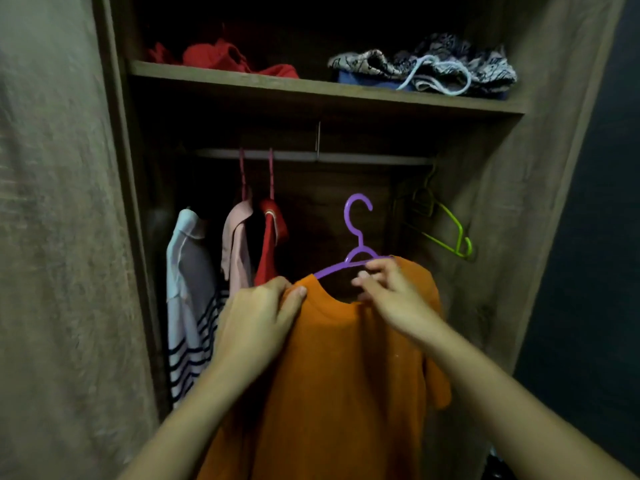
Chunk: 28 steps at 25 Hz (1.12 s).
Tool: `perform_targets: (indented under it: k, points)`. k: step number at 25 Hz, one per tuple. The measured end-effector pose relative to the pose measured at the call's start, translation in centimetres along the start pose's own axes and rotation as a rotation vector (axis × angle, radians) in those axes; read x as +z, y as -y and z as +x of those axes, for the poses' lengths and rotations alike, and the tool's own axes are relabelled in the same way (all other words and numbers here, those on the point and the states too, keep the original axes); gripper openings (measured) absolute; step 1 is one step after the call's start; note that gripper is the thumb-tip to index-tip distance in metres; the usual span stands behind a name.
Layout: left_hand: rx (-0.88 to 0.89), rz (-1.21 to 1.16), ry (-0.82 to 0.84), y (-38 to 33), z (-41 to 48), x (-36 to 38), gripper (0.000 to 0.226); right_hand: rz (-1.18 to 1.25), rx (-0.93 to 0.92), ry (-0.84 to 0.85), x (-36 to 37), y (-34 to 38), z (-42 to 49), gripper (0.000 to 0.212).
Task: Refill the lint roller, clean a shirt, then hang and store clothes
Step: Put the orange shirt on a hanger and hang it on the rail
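An orange shirt (pixel 343 368) hangs on a purple plastic hanger (pixel 358 233) that I hold up in front of an open wardrobe. My left hand (pixel 258 318) grips the shirt's left shoulder by the collar. My right hand (pixel 389 292) pinches the right side of the neckline where the hanger's arm passes through. The hanger's hook points up, well below the metal rail (pixel 346 157) and not touching it. The lint roller is not in view.
On the rail's left hang a striped white garment (pixel 188 299), a pink one (pixel 237 247) and a red one (pixel 272 244). An empty green hanger (pixel 450 230) hangs at the right. The shelf (pixel 311 86) above holds red clothes and a patterned pile.
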<state>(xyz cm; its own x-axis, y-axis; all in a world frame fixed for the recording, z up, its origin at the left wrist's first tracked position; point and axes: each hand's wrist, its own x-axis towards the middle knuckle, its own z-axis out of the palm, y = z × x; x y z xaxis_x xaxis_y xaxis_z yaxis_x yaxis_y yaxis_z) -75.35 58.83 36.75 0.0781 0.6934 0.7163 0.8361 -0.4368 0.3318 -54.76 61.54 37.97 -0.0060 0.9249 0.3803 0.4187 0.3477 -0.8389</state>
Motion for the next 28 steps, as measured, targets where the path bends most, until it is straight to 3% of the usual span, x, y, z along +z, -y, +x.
perform_targets:
  k: [4, 7, 10, 12, 15, 19, 28]
  points:
    - [0.006, 0.030, 0.080, -1.8, 2.2, 2.9, 0.051, 0.399, 0.200, 0.011, 1.4, 0.2, 3.7, 0.048]
    - [-0.096, 0.001, 0.118, -2.1, 5.0, 2.7, 0.070, 0.372, 0.239, 0.034, 0.9, -0.9, 6.7, 0.083]
    - [-0.209, 0.183, -0.063, -0.2, 9.4, 2.2, 0.056, 0.292, 0.210, -0.017, 0.1, -0.9, 9.3, 0.095]
    - [-0.290, 0.316, 0.000, 1.3, 11.5, 3.4, 0.048, 0.261, 0.189, -0.035, -0.5, -1.0, 11.4, 0.096]
    - [-0.354, 0.232, 0.053, 1.6, 13.0, 6.5, 0.042, 0.221, 0.165, -0.044, -1.3, -1.1, 14.4, 0.091]
    - [-0.269, 0.150, 0.013, 1.2, 13.4, 9.2, 0.053, 0.214, 0.145, -0.017, -1.8, -0.7, 18.2, 0.085]
    - [-0.288, 0.163, 0.074, 0.4, 12.9, 8.6, 0.057, 0.076, 0.121, 0.170, -0.8, 1.1, 24.6, 0.027]
